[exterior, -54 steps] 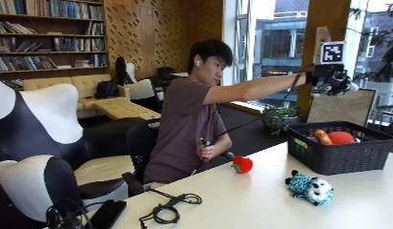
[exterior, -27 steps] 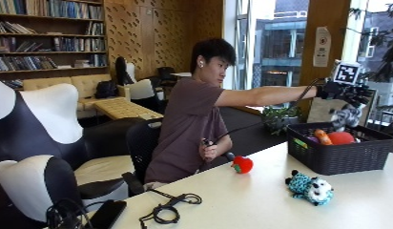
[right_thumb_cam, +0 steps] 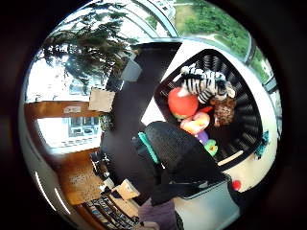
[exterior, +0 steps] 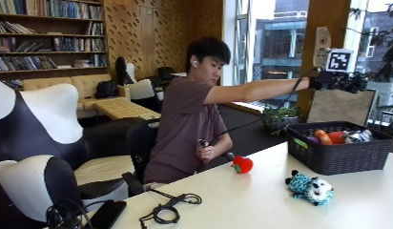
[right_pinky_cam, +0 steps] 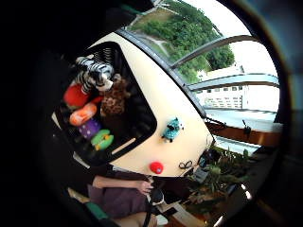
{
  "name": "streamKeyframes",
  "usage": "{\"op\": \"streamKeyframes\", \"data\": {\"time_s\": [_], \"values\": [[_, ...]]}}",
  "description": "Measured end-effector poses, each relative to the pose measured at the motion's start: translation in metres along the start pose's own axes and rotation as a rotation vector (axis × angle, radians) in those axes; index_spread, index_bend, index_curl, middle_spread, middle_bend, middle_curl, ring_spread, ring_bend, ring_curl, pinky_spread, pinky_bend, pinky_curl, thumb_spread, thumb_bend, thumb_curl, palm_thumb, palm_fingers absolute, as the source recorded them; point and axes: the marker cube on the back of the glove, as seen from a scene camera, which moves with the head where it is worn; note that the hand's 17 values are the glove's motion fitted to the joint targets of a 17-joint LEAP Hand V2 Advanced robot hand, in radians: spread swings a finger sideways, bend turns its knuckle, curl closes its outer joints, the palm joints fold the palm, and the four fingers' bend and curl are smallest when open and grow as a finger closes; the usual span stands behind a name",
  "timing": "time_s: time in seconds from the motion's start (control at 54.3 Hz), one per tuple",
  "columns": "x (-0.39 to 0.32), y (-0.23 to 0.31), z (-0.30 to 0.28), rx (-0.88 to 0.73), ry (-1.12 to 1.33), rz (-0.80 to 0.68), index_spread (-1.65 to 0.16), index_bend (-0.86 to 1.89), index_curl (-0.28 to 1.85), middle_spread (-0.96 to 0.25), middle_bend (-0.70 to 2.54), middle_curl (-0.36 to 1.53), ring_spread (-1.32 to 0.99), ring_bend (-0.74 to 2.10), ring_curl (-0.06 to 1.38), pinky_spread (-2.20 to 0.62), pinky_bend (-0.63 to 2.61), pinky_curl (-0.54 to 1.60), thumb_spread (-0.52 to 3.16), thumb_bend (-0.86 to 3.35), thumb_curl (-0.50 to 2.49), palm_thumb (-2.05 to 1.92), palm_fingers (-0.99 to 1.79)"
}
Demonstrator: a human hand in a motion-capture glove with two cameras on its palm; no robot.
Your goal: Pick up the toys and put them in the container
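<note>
Several toys sit in the basket (exterior: 339,155) right below the grip (exterior: 339,81); can't tell if it's clenched. Teal plush (exterior: 309,187) and red toy (exterior: 242,164) are left on the desk (exterior: 260,205), well off from it.

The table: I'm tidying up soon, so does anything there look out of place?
Yes. Two toys lie outside the basket: a teal plush on its side and a red toy near the table's edge. The gloved right hand is raised above the basket.
</note>
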Motion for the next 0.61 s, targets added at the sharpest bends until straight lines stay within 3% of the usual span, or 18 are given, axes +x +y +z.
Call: {"op": "streamKeyframes", "data": {"time_s": [0.074,0.258,0.368,0.479,0.534,0.552,0.608], "values": [[0.005,0.016,-0.019,0.014,-0.223,-0.206,-0.21,0.07,0.14,-0.04,0.12,0.32,0.02,0.45,0.21,0.03,0.84,0.33,1.15,-0.06,0.32,-0.08,-0.29],[0.123,0.029,-0.021,0.062,-0.060,-0.136,-0.22,0.07,0.13,-0.06,0.13,0.29,0.02,0.44,0.23,0.03,0.79,0.32,1.16,-0.06,0.28,-0.07,-0.26],[0.181,0.049,-0.027,0.071,-0.195,-0.218,-0.22,0.07,0.13,-0.06,0.13,0.28,0.02,0.46,0.24,0.04,0.78,0.32,1.17,-0.05,0.27,-0.06,-0.24],[0.239,0.053,-0.019,0.075,-0.193,-0.107,-0.22,0.08,0.13,-0.06,0.14,0.27,0.02,0.45,0.24,0.04,0.76,0.32,1.18,-0.05,0.25,-0.06,-0.23],[0.262,0.058,-0.012,0.084,-0.198,-0.213,-0.22,0.08,0.13,-0.06,0.14,0.27,0.02,0.44,0.24,0.04,0.76,0.32,1.18,-0.05,0.25,-0.05,-0.23],[0.269,0.059,-0.009,0.088,-0.202,-0.268,-0.23,0.13,0.15,-0.04,0.00,0.23,0.02,0.49,0.26,0.04,0.78,0.33,1.19,-0.04,0.25,-0.04,-0.27],[0.294,0.057,0.008,0.078,-0.206,-0.300,-0.24,0.11,0.15,-0.06,0.15,0.25,0.02,0.46,0.25,0.04,0.74,0.32,1.21,-0.02,0.25,-0.02,-0.20]]}}
